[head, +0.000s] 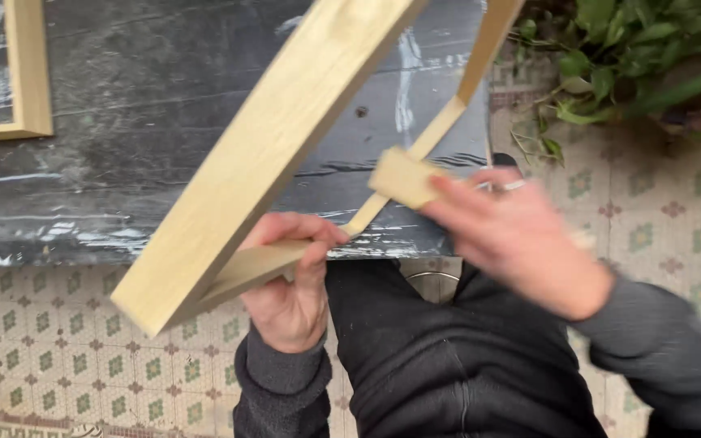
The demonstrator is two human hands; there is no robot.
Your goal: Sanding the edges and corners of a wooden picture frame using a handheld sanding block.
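The left hand (290, 280) grips the wooden frame (261, 162), held tilted above the bench's (123, 122) near edge. The right hand (521, 239) pinches a sanding block (403, 178) against its inner rail.

A black table (148, 122), its top streaked white, stands on patterned floor tiles (50, 341); a wooden frame (30, 73) lies at its far-left edge.

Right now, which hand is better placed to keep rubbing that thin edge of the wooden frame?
Probably the right hand: it holds the small sanding block against the wooden frame's thin edge. The left hand is busy gripping the frame's lower rail, steadying it.
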